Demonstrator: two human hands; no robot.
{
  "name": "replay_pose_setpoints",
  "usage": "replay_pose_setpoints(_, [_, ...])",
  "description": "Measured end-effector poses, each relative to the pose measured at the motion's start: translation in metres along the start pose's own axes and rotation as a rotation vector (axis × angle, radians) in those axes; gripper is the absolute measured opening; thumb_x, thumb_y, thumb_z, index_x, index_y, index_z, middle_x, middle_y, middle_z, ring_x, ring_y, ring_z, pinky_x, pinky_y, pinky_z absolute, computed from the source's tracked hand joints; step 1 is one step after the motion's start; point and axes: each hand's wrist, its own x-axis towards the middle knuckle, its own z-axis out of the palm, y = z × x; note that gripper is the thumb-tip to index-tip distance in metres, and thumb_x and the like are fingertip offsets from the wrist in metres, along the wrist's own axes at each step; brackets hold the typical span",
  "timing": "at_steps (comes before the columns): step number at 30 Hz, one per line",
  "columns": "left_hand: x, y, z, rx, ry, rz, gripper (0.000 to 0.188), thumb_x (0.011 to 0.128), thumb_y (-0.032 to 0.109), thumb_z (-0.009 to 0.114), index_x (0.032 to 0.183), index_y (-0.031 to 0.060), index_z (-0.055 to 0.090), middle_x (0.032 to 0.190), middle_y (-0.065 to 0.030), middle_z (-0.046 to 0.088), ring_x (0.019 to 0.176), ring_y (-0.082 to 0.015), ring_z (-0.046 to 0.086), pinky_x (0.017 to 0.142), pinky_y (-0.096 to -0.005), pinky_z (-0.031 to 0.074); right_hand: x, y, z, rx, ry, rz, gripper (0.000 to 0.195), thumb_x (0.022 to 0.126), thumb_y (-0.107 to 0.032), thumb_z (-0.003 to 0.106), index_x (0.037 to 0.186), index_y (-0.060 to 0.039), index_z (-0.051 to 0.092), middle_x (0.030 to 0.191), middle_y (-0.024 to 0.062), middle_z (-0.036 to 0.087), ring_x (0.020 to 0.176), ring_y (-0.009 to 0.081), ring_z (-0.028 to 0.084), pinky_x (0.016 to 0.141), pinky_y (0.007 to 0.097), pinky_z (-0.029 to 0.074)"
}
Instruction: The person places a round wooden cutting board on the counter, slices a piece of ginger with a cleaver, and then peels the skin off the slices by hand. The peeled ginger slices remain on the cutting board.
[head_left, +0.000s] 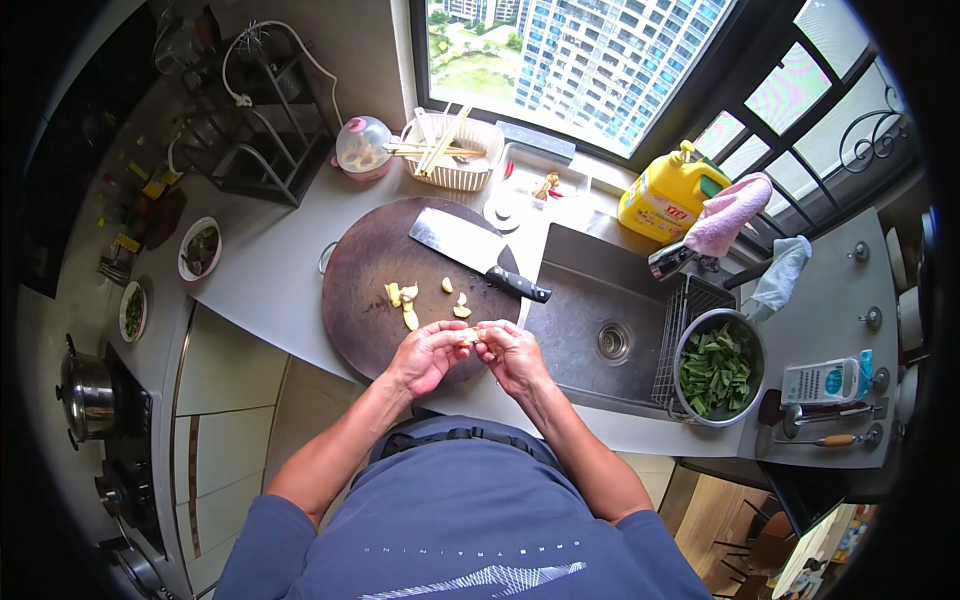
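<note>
Between my two hands, above the near edge of a round wooden chopping board, is a small garlic clove. My left hand pinches it from one side, and the fingertips of my right hand grip it from the other. Fingers cover much of the clove. Several pieces of garlic and ginger lie on the board, with loose garlic cloves to their right. Across the board's far right part rests a cleaver, its black handle sticking out over the sink's edge.
To the right is a steel sink, with a pot of chopped greens at its right side. Behind stand a chopstick basket, a plastic container and a yellow detergent jug. Small bowls sit at left, near a stove pot.
</note>
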Motion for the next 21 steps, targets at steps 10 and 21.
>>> replay_pose_setpoints(10, [-0.008,-0.008,0.018,1.017,0.138,0.737,0.012,0.086,-0.003,0.072,0.096,0.0016,0.068,0.093,-0.0058,0.069,0.087,-0.0144,0.068,0.076,-0.0264,0.056,0.001,-0.002,0.021,-1.327,-0.016,-0.983,0.009,0.092,-0.008,0.067,0.095,0.0005,0.066,0.081,0.0054,0.071,0.068,0.0112,0.065,0.061,0.0278,0.053])
replay_pose_setpoints(21, [0.002,-0.009,0.003,0.363,0.088,0.448,0.026,0.098,0.003,0.062,0.124,-0.0021,0.062,0.106,-0.0089,0.069,0.091,-0.0137,0.067,0.078,-0.0270,0.058,0.003,-0.001,0.006,0.141,-0.017,0.067,0.019,0.095,-0.002,0.059,0.113,0.0029,0.061,0.089,0.0081,0.068,0.071,0.0137,0.063,0.064,0.0241,0.053])
